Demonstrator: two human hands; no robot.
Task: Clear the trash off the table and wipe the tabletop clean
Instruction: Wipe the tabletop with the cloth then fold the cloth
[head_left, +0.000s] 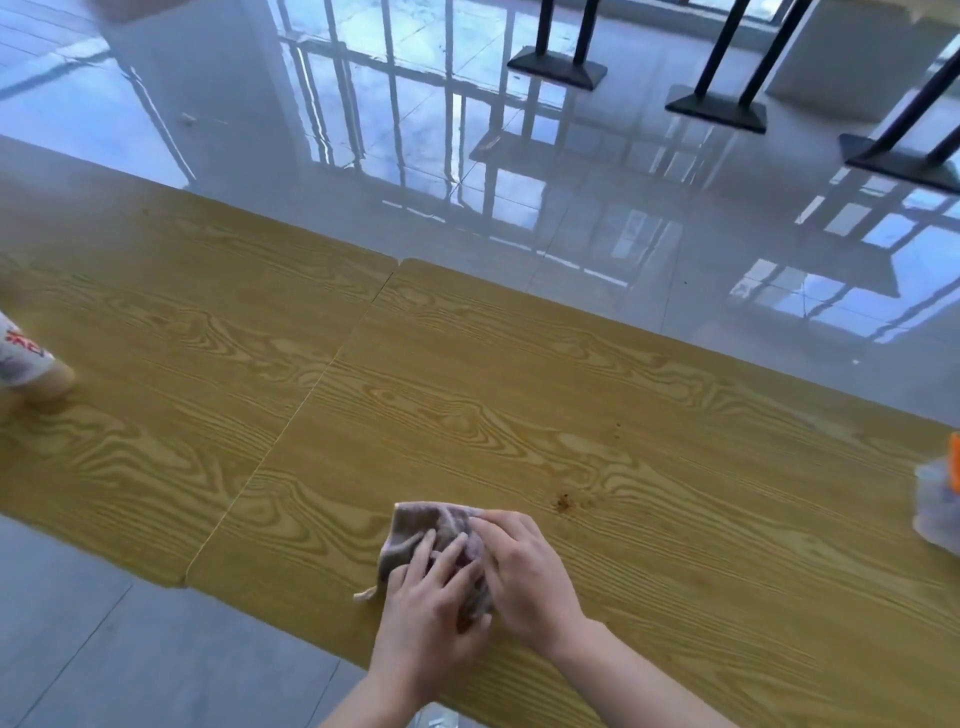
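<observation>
At the far left edge, a white paper cup with red print (23, 358) lies tipped on the yellow wood-grain tabletop (519, 405), its closed base pointing right; most of it is cut off by the frame. A seam (311, 400) between two table panels runs diagonally from the near-left edge to the far side. Right of the seam, near the front edge, a crumpled grey-purple cloth (421, 525) rests on the wood, its long axis running from a frayed corner at the near left toward the far right. The left hand (431, 618) presses on the cloth's near part, fingers bent and laid flat over the fabric. The right hand (524, 566) covers the cloth's right side, fingers curled down onto it; whether either hand pinches a fold cannot be told. Just right of the cloth, small brown specks (563, 501) mark the bare wood. At the far right edge stands a blurred clear plastic container with an orange part (943, 499), well apart from the hands. Beyond the table, black metal legs (717, 98) stand on the glossy tiled floor (415, 130).
</observation>
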